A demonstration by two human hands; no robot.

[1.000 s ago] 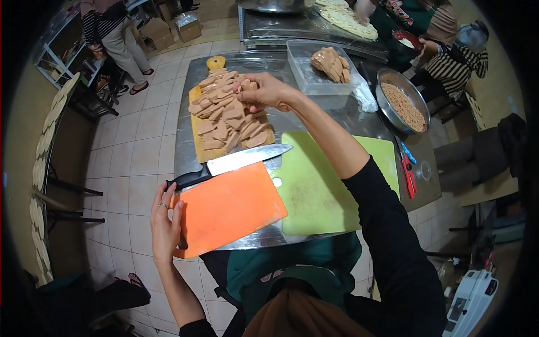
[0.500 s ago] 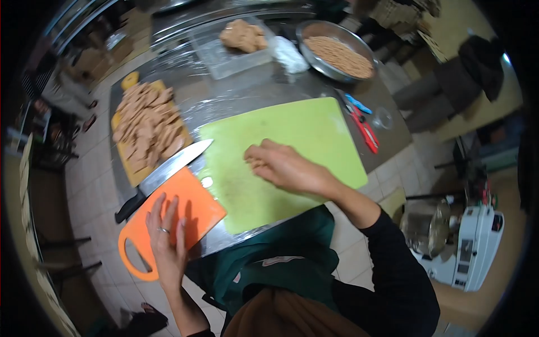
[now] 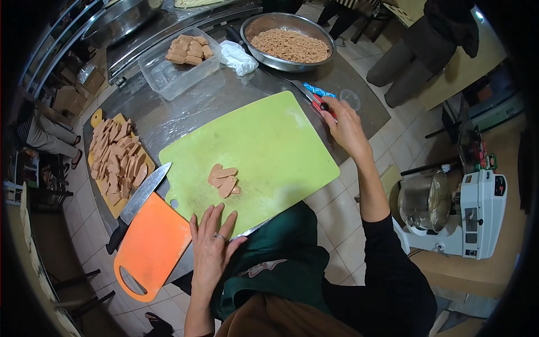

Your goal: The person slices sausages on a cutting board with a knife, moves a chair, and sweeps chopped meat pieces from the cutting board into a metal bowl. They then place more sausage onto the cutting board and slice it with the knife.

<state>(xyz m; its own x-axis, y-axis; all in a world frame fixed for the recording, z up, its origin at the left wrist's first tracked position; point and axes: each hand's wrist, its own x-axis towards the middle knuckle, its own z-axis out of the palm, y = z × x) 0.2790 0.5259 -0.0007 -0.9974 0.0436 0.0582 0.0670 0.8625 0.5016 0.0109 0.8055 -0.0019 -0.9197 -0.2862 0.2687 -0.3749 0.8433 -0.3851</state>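
My right hand is closed on the handle of a red-and-black-handled knife, which lies past the right edge of the green cutting board. A few flat brown slices rest in a small cluster on that board. My left hand, fingers stretched out and holding nothing, touches the board's near edge. To its left lies an orange cutting board. A large black-handled knife rests between the orange board and a yellow board heaped with more brown slices.
At the back stand a clear plastic tub with brown chunks and a metal bowl of brown crumbly food. A crumpled white bag sits between them. Near the knife are a blue wrapper and a small clear cup. A mixer stands at right.
My right hand has left the middle of the green board and reached right to the red-handled knife. Slices now show on the board. My left hand moved from the orange board to the green one.
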